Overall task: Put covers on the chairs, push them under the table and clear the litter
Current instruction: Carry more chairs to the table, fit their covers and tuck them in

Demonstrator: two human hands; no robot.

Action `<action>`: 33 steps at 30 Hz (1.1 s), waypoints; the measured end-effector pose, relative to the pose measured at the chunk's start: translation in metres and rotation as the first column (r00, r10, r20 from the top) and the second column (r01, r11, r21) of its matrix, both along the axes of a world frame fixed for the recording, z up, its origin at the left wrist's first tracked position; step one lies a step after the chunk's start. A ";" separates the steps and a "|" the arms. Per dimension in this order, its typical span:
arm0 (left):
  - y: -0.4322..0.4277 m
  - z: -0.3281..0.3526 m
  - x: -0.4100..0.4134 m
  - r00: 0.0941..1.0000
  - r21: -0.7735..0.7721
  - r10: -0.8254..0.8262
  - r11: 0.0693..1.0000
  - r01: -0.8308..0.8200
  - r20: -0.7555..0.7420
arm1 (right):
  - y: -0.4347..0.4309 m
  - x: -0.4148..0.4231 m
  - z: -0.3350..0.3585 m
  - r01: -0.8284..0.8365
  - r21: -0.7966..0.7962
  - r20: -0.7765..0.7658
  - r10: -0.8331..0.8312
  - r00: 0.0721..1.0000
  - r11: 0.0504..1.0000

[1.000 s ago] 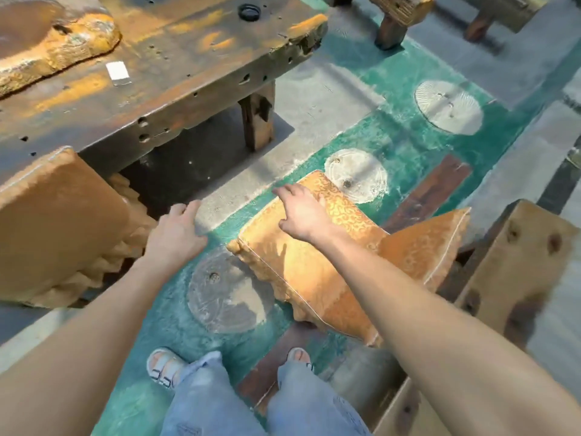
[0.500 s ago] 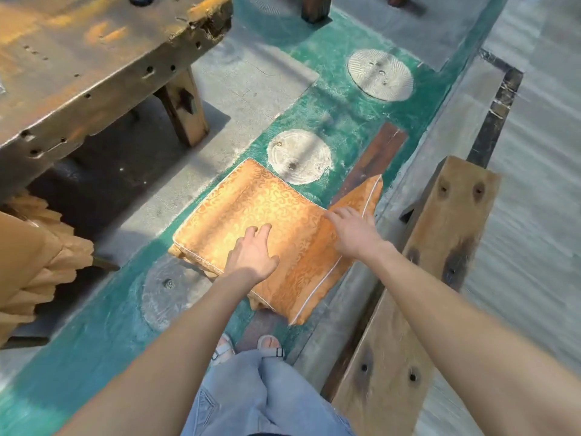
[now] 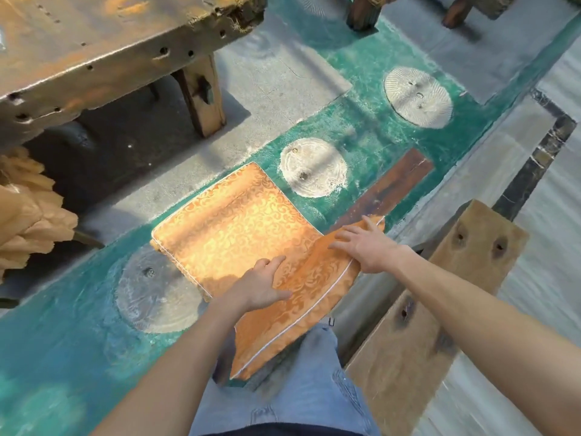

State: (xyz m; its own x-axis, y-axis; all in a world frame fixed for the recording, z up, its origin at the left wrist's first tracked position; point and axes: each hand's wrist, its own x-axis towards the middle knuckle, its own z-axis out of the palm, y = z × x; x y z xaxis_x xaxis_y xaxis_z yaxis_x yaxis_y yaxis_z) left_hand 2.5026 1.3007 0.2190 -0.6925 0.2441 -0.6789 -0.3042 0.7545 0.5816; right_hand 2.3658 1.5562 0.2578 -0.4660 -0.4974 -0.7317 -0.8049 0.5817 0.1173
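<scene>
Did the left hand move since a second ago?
Yes. The left hand, earlier off the shiny orange patterned chair cover toward the wooden table, now presses flat on its near part.

A green-and-grey floor [image 3: 371, 80] with round pale discs [image 3: 313, 166] carries the orange patterned cover [image 3: 229, 228].

Left hand [image 3: 262, 284] shifted right onto the orange cover's [image 3: 239, 228] back fold; right hand [image 3: 366, 247] now flat on its top edge.

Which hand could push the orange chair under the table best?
Probably the left hand. It lies flat on the orange cover over the seat, nearer the table. The right hand rests on the raised back edge, farther away.
</scene>
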 end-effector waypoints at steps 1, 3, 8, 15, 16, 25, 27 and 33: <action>0.003 -0.004 -0.007 0.999 0.020 0.014 1.000 -0.014 0.029 | 0.008 -0.013 -0.007 -0.077 0.003 0.033 0.077 0.996 0.997; 0.013 -0.009 -0.011 0.993 0.106 0.077 0.991 -0.086 0.094 | 0.022 -0.034 -0.021 -0.189 -0.038 0.057 0.191 0.980 0.981; 0.060 -0.011 0.019 0.962 0.137 0.043 0.987 -0.082 0.271 | 0.043 -0.036 -0.041 -0.247 -0.194 -0.035 0.245 0.969 0.949; 0.111 0.006 0.051 0.994 -0.424 0.105 0.899 -0.113 -0.044 | 0.048 -0.030 -0.031 -0.235 -0.322 -0.092 0.217 0.972 0.917; 0.118 0.007 0.061 0.991 -0.479 0.105 0.868 -0.133 -0.086 | 0.049 -0.029 -0.031 -0.235 -0.326 -0.095 0.215 0.972 0.916; 0.112 -0.002 0.092 0.923 -0.656 0.138 0.666 -0.354 -0.359 | 0.024 -0.027 -0.024 -0.354 -0.408 -0.111 0.339 0.934 0.842; 0.096 -0.001 0.091 0.925 -0.668 0.106 0.662 -0.340 -0.366 | 0.010 -0.032 -0.027 -0.372 -0.423 -0.110 0.361 0.926 0.826; 0.067 0.003 0.050 0.911 -0.682 0.208 0.609 -0.406 -0.357 | -0.035 -0.069 -0.033 -0.404 -0.444 -0.204 0.349 0.915 0.800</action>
